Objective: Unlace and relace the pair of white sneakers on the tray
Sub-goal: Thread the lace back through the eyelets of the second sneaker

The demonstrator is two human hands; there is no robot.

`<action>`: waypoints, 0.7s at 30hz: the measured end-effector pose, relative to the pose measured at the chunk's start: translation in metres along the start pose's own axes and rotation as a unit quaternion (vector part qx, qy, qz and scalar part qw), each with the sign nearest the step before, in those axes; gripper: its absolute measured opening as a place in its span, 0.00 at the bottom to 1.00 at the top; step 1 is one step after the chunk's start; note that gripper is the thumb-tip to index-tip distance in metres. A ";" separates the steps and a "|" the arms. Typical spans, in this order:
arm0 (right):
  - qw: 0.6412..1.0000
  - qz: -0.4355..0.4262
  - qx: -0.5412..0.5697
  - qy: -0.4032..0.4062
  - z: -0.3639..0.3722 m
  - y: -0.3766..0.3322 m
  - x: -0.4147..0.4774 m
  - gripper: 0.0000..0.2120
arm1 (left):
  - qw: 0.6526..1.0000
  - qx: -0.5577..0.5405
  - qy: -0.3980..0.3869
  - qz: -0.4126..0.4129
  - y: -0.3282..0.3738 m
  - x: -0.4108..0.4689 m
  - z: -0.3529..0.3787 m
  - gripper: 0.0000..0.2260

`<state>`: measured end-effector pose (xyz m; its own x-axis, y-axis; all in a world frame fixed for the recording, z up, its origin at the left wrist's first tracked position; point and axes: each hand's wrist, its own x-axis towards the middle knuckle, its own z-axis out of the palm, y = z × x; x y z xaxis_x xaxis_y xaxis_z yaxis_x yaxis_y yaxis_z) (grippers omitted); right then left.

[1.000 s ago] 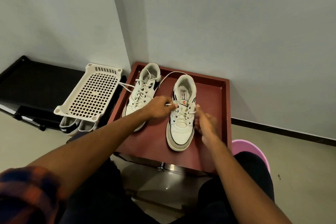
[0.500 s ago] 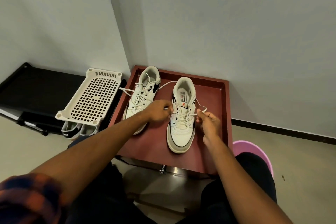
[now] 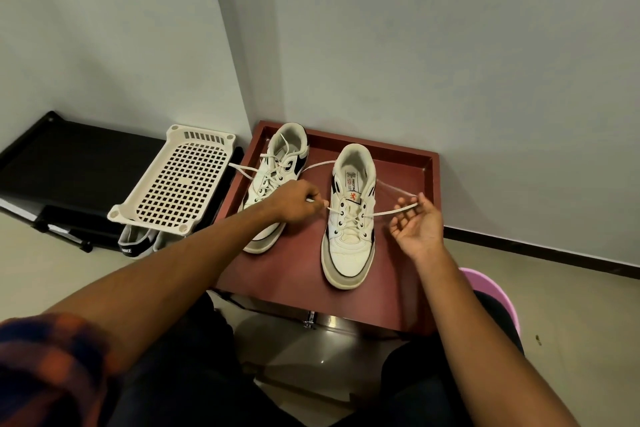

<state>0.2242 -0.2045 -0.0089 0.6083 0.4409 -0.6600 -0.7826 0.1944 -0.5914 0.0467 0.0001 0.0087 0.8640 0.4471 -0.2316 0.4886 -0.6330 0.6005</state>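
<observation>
White lace (image 3: 391,211) drawn taut sideways, likely evening slack: pinched by curled left hand (image 3: 294,203) and palm-up, half-open right hand (image 3: 415,229). Sneaker (image 3: 349,243) between hands, on maroon tray (image 3: 298,270).

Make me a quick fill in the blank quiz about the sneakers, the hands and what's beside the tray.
1. The lace pinched by the left hand and right hand belongs to the sneaker on the ___.
2. The other sneaker is partly hidden by the ___ hand.
3. The white grid rack sits to the ___ of the tray.
Answers: right; left; left.
</observation>
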 end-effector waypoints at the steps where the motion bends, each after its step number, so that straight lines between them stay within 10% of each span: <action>1: 1.000 -0.003 0.010 0.007 -0.001 -0.009 0.001 0.13 | 1.000 0.008 0.001 -0.004 -0.001 -0.001 -0.001 0.13; 13: 0.992 -0.073 -0.084 -0.066 -0.023 -0.058 -0.002 0.16 | 0.992 0.123 -0.007 -0.009 0.000 -0.011 -0.014 0.14; 21: 0.943 -0.136 -0.282 -0.112 -0.028 -0.020 -0.031 0.16 | 0.987 0.076 0.145 -0.002 0.030 -0.020 -0.001 0.12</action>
<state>0.2252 -0.2463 0.0106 0.6833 0.6285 -0.3717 -0.3692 -0.1418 -0.9185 0.0437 -0.0278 0.0319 0.8019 0.5974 0.0080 0.5233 -0.7086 0.4733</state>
